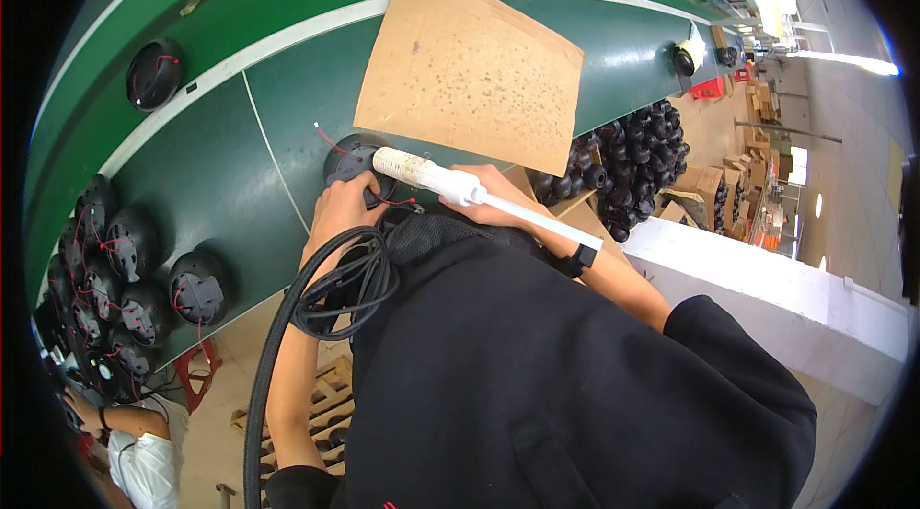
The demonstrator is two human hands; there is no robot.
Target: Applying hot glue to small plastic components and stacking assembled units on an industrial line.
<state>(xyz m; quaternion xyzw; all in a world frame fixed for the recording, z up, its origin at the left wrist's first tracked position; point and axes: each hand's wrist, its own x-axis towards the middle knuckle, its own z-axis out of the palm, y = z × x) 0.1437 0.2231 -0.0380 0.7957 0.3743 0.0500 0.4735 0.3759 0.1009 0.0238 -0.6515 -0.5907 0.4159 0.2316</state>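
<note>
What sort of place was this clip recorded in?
Probably a factory assembly area: a long green workbench carries many round black parts with red wires, a large heap of black items lies past its edge, and the right hand holds a white tube.

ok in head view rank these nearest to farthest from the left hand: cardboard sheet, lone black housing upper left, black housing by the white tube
1. Black housing by the white tube: touching the left hand
2. Cardboard sheet: ahead, to its right
3. Lone black housing: upper left

White beam (757, 281) at right, slatted wooden pallet (334, 381) lower left.
</note>
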